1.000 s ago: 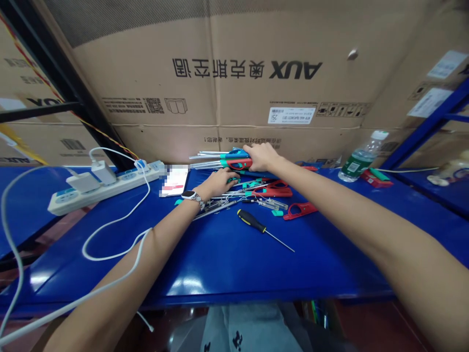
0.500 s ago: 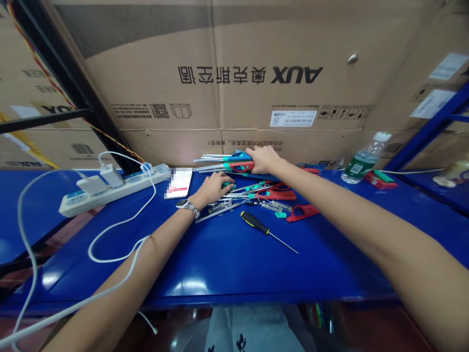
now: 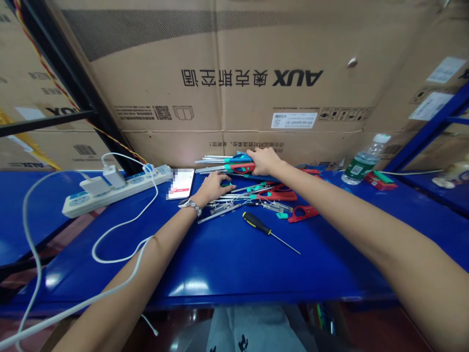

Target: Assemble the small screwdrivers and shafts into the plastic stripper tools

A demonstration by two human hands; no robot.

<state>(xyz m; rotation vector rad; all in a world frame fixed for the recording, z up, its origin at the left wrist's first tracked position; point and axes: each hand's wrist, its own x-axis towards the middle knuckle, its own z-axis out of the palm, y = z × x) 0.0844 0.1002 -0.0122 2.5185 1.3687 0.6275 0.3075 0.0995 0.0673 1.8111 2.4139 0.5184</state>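
Observation:
Long-tubed gas lighters with blue and red handles (image 3: 243, 168) lie stacked against the carton. My right hand (image 3: 266, 160) is closed around handles at the right end of this stack; its fingertips are partly hidden. Closer to me, my left hand (image 3: 213, 188) rests low over the loose parts, thumb and fingers curled around a small green plastic part (image 3: 224, 184), mostly covered. Beside it lie metal tubes (image 3: 220, 213), a red lighter handle (image 3: 280, 195) and clear fuel tanks with thin wires (image 3: 274, 207). A black-and-yellow screwdriver (image 3: 257, 223) lies in front.
On the blue table (image 3: 205, 264) stand a phone (image 3: 182, 184), a white power strip (image 3: 117, 190) with looping cable, and a water bottle (image 3: 362, 161). Another red handle (image 3: 304, 213) lies under my right forearm. A large carton (image 3: 234, 98) walls off the back.
The view has shifted slightly. Both hands keep almost the same place and pose, and the parts on the table have not visibly moved.

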